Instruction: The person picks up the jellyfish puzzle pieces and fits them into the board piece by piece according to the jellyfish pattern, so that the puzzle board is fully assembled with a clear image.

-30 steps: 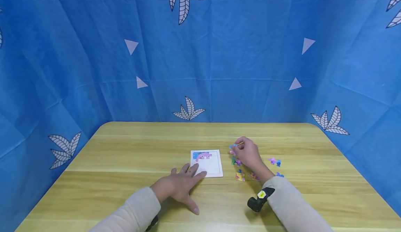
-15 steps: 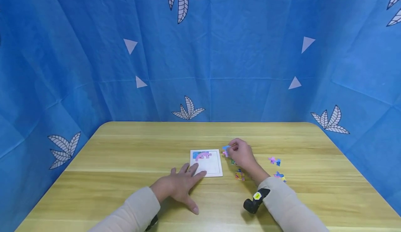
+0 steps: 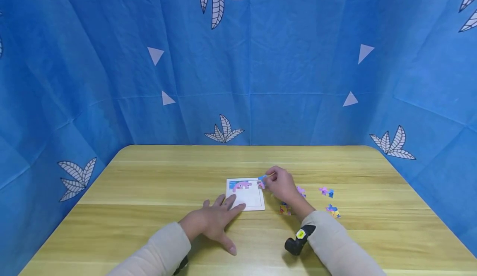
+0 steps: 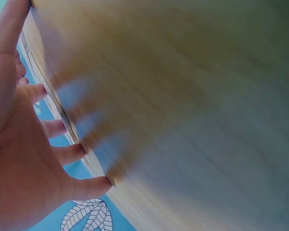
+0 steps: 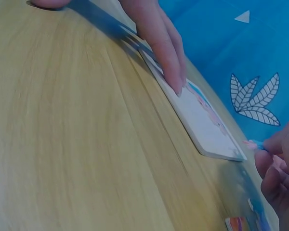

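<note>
A white square puzzle board [image 3: 254, 200] lies flat on the table, with a joined strip of blue and pink puzzle pieces [image 3: 240, 185] along its upper left. My right hand [image 3: 282, 186] pinches a blue and pink jigsaw puzzle piece [image 3: 261, 181] between thumb and fingers, over the board's upper right edge. That piece shows beyond the board's far corner in the right wrist view, partly covered by the fingertips. Spread wide, my left hand [image 3: 216, 221] rests with some fingertips on the board's lower left part and the thumb on the table.
To the right of the board lie several loose puzzle pieces, among them a pink and blue one [image 3: 326, 192], a blue and yellow one [image 3: 333, 211] and a yellow one [image 3: 285, 208] near the right forearm. A blue patterned curtain [image 3: 298, 61] hangs behind the wooden table [image 3: 149, 185].
My right hand has moved left with the puzzle piece, from among the loose pieces to the board's upper right edge. The left hand has stayed in place.
</note>
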Motion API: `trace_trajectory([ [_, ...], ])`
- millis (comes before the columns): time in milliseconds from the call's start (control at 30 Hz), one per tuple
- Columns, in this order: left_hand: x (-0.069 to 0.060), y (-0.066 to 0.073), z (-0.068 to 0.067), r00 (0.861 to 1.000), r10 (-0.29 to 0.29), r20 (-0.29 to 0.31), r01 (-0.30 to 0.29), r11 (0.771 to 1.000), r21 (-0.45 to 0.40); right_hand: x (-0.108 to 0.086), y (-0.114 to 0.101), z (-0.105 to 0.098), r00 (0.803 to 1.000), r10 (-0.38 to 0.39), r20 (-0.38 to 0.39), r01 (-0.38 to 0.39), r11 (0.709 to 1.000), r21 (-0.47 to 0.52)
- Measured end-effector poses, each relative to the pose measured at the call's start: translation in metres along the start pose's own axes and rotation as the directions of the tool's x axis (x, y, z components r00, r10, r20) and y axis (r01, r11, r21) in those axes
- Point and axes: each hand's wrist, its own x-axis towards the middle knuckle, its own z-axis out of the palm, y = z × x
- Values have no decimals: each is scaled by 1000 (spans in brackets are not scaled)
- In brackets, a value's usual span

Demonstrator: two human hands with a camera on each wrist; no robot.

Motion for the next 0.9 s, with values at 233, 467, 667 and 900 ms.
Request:
trace_trajectory([
  [233,-1,1,0,1000,-2,-2,2,1000,2,1,-1,10,999,40,12,-41,999,28],
  [467,0,2,0,1000,-2,3,2,1000,7,3,-4,16,999,32,19,-32,999,-15],
  [667,0,1,0,1000,1,5,-1,1000,9,5,-7,21,999,35,8,-35,999,-12],
  [900,1,0,1,1000,6,-3,-5,1000,21,7,-6,28,1000,21,-15,-23,996,-86],
])
